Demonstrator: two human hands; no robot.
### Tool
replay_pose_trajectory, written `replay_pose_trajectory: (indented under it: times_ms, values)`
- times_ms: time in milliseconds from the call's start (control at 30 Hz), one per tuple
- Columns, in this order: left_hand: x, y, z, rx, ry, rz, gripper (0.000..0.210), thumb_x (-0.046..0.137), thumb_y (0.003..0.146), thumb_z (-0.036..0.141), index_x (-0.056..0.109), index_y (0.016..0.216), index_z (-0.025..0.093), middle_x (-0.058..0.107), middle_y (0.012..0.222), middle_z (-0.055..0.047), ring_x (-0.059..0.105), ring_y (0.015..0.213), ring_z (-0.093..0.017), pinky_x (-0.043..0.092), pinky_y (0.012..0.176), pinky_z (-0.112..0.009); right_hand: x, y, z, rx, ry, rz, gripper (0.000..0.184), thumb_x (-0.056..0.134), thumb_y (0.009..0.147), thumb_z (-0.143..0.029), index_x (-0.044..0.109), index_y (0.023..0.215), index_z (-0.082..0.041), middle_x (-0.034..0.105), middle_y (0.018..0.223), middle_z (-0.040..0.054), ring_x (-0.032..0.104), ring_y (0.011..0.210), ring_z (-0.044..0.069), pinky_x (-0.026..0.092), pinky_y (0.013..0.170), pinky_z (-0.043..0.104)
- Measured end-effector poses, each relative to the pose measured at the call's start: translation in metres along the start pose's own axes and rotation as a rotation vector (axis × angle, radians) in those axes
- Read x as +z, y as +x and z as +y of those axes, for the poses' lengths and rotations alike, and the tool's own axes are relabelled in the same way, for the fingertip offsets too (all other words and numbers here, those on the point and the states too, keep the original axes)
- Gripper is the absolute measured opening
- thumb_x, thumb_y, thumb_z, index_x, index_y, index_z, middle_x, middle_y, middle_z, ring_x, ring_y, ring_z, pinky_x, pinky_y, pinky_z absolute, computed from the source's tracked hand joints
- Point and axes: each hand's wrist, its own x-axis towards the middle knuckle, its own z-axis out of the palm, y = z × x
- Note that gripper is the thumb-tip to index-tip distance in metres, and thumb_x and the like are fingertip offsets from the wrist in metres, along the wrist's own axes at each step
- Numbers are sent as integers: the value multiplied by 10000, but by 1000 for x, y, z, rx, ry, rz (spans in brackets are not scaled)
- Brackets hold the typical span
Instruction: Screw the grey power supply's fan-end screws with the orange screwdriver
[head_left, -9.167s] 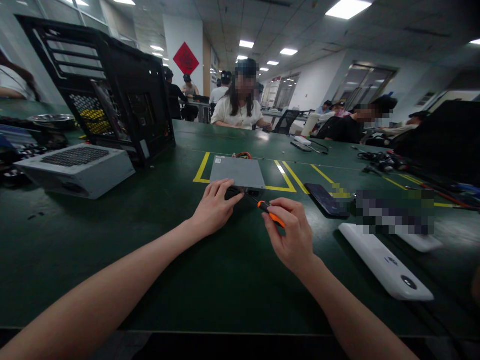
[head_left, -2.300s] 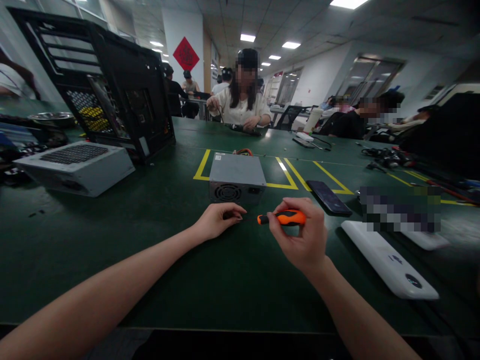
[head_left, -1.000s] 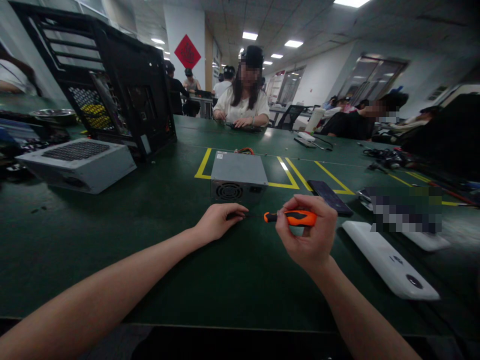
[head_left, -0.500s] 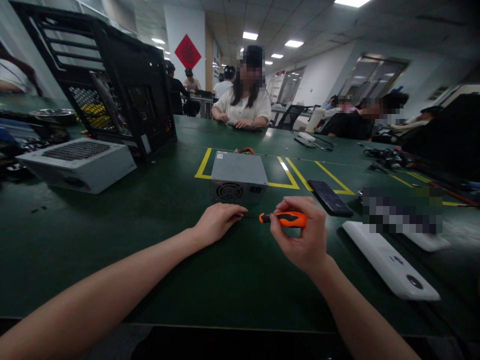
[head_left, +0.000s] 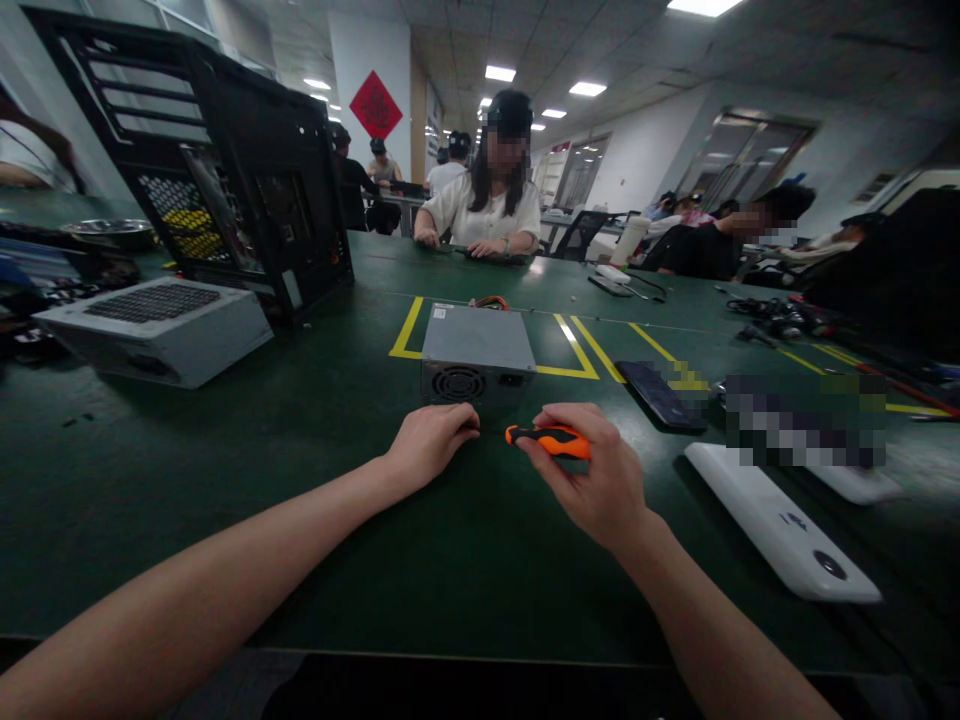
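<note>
One screwdriver (head_left: 555,441) is gripped in the right hand (head_left: 604,475) near a PSU (head_left: 480,345), left hand (head_left: 429,447) curled, contents can't be seen tbh.

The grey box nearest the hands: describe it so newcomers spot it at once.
On the green table, a yellow tape outline lies beyond the left hand. The grey box straddles its near line. Its top is solid, unlike the mesh-topped box near the black case.
</note>
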Motion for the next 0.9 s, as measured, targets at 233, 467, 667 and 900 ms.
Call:
replay_pose_trajectory:
  times_ms: [233,467,667,900]
  values:
    - [-2,0,3,52,103,-30,62,506,860,229,529,898,186,602,892,-21,556,828,-170,424,678,-272,0,3,-6,-59,-45,-71,308,573,810,-175,443,1089,-193,630,893,49,621,806,165,530,644,290]
    - [-2,1,3,54,122,-56,52,513,852,214,521,888,177,584,915,-39,541,841,-178,440,691,-286,0,3,-7,-139,-34,-92,363,605,791,-188,441,1115,-171,649,904,64,607,790,169,525,656,294]
    - [-4,0,6,72,205,-68,81,459,882,223,514,895,165,579,910,-57,545,841,-187,451,701,-298,3,1,-18,-50,72,-203,316,546,818,-175,441,1116,-182,647,938,61,617,800,157,529,666,283]
    - [-1,1,4,61,236,-31,88,436,887,229,506,887,178,583,908,-41,548,847,-184,444,676,-287,3,3,-24,-116,199,-362,125,505,832,-145,487,951,-177,646,873,37,631,788,125,513,645,227]
